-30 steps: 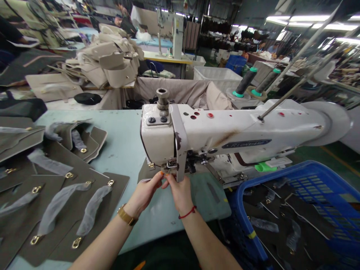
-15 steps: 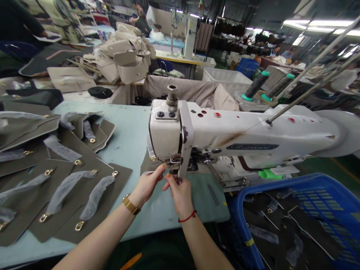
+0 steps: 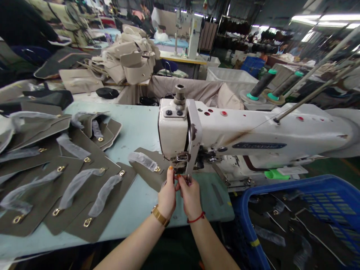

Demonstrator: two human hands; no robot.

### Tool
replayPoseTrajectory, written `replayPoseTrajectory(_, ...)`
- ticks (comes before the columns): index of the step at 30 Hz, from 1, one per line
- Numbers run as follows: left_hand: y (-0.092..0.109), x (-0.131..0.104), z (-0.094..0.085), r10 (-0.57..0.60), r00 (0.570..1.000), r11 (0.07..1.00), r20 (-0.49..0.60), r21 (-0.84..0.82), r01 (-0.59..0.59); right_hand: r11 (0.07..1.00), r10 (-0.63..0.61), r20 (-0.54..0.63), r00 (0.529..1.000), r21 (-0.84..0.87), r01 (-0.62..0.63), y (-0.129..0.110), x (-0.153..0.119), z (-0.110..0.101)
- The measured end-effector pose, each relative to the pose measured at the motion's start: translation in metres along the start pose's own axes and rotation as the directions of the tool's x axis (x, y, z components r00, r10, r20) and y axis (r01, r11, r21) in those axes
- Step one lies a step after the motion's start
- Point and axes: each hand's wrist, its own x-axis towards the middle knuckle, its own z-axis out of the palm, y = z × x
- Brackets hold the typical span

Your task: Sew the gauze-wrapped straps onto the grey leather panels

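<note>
Just below the head of the white sewing machine (image 3: 239, 127), my left hand (image 3: 168, 195) and my right hand (image 3: 191, 197) meet with fingers pinched together. Something small and dark shows between the fingertips, too small to name. A dark grey panel (image 3: 149, 178) lies left of the needle area, with a plastic-wrapped strap (image 3: 143, 160) and a gold clasp (image 3: 157, 169) on it. Its near edge reaches my left hand; whether the hand grips it is hidden. More grey panels (image 3: 81, 210) with wrapped straps and gold clasps overlap on the left of the pale table (image 3: 135, 221).
A blue basket (image 3: 250, 225) holding similar panels stands at the right, beside the table edge. Two dark thread spools (image 3: 263, 84) stand behind the machine. Beige bags (image 3: 137, 63) are piled at the back left. A person's dark sleeve (image 3: 33, 22) shows at the upper left.
The grey panel has come out leftward from beneath the machine head, showing its whole strap. My left hand has turned upright and closer to my right hand. The view has shifted slightly.
</note>
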Motion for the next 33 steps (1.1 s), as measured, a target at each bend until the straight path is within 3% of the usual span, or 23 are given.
replayPoseTrajectory(4,-0.023,-0.012,-0.012,0.048,0.998,0.988,-0.037,-0.146,-0.053,0.995,-0.059,-0.057,0.997,-0.085,0.054,-0.004,-0.002,-0.002)
replayPoseTrajectory(6,-0.04,-0.016,-0.035,0.098,0.992,0.968,-0.074,-0.224,-0.113,0.989,-0.096,-0.066,0.993,-0.121,0.088,-0.005,-0.003,-0.001)
replayPoseTrajectory(8,-0.05,-0.008,-0.066,0.199,0.959,0.96,-0.203,-0.156,-0.232,0.985,-0.118,-0.047,0.992,-0.135,0.111,-0.006,-0.004,0.004)
replayPoseTrajectory(10,-0.046,0.015,-0.096,0.414,0.878,0.91,-0.241,0.113,-0.398,0.982,-0.129,-0.026,0.991,-0.145,0.124,-0.007,-0.004,0.012)
replayPoseTrajectory(12,-0.028,0.049,-0.116,0.592,0.803,0.755,0.071,0.302,-0.583,0.981,-0.14,-0.027,0.99,-0.141,0.135,-0.008,-0.003,0.023)
replayPoseTrajectory(14,-0.003,0.084,-0.122,0.644,0.685,0.597,0.342,0.336,-0.729,0.987,-0.128,-0.048,0.991,-0.107,0.122,-0.009,-0.001,0.035)
replayPoseTrajectory(16,0.024,0.111,-0.119,0.634,0.561,0.477,0.533,0.301,-0.826,0.995,-0.086,-0.074,0.994,-0.057,0.082,-0.008,0.002,0.045)
replayPoseTrajectory(19,0.058,0.129,-0.113,0.589,0.403,0.289,0.701,0.283,-0.915,0.999,-0.026,-0.116,0.993,-0.029,0.023,-0.002,0.006,0.053)
replayPoseTrajectory(24,0.092,0.117,-0.112,0.403,0.131,-0.079,0.906,0.177,-0.981,0.999,-0.024,-0.137,0.99,0.018,0.026,0.012,0.009,0.053)
replayPoseTrajectory(26,0.095,0.109,-0.111,0.35,0.066,-0.167,0.935,0.131,-0.977,0.999,-0.041,-0.136,0.99,0.025,0.044,0.014,0.008,0.049)
replayPoseTrajectory(28,0.094,0.1,-0.109,0.35,0.053,-0.208,0.935,0.133,-0.969,0.997,-0.075,-0.118,0.99,0.017,0.077,0.013,0.008,0.043)
replayPoseTrajectory(29,0.092,0.096,-0.109,0.356,0.071,-0.212,0.932,0.155,-0.965,0.995,-0.094,-0.102,0.99,0.016,0.096,0.012,0.008,0.04)
replayPoseTrajectory(33,0.083,0.074,-0.106,0.372,0.218,-0.18,0.902,0.301,-0.937,0.991,-0.124,-0.054,0.991,0.046,0.126,0.007,0.01,0.029)
